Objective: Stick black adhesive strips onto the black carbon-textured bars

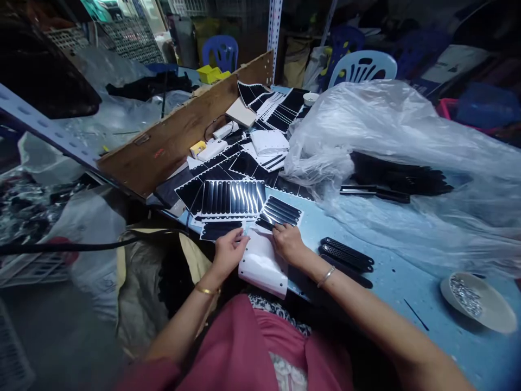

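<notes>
Between my hands, a white backing sheet [264, 259] with dark dots along its edges curves down over the table's front edge. My right hand [290, 243] has its fingers closed at the lower edge of a sheet of black strips [284, 210], which lies just above the white sheet. On the other side, my left hand [230, 248] is pinched beside the white sheet's upper left corner; whatever its fingertips hold is too small to make out. Behind it lies another sheet of black strips [222, 229], and a larger glossy one [234, 196] sits further back.
Black perforated bars [345, 255] lie right of my right hand. A bowl of small metal parts [466, 296] stands at the right. Clear plastic [391, 119] covers the table's back right. A wooden board [183, 127] borders the left side, and an open sack [142, 293] stands below.
</notes>
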`<state>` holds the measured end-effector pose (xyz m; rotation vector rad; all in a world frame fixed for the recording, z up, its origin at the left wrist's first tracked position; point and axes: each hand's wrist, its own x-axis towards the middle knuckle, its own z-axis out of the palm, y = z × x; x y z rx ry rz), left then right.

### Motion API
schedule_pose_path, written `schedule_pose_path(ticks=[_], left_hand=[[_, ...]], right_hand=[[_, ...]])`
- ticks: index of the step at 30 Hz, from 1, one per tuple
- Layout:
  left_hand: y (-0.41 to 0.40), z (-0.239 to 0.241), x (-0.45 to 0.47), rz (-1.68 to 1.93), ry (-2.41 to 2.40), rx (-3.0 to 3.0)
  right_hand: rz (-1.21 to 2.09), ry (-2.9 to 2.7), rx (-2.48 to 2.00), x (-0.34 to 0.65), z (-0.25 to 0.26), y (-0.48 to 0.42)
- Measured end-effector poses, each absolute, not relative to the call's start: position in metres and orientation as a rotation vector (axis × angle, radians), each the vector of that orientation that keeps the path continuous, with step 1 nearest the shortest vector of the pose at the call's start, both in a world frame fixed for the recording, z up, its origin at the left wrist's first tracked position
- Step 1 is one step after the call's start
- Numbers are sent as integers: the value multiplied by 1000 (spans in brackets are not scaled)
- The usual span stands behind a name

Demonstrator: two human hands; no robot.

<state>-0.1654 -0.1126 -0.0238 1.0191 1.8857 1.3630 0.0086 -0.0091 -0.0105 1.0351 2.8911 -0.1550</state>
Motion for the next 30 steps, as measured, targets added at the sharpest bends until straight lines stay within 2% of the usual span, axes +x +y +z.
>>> schedule_pose_path(ticks=[5,11,15,18,21,26,30], left_hand=[[-73,-16,-158,1374,1473,810],[-76,-12,-141,1354,1183,465],[-82,-13,-139,1401,1156,395],[-87,-15,-133,1401,1138,320],[-89,-20,-124,1373,1171,339],[-87,-28,-114,1418,1331,450],[-86,-24,-115,1410,1218,403]], right_hand=[[-35,3138,988,29,-19,-29],[-65,3226,1095,42,-27,-38],[-255,3376,1155,40,-27,-42],[-448,3490,1370,33,-34,-45],[-537,3471,1557,23,-47,-48],[-728,3469,1585,18,-61,-52],[-785,3500,1670,23,-57,-45]])
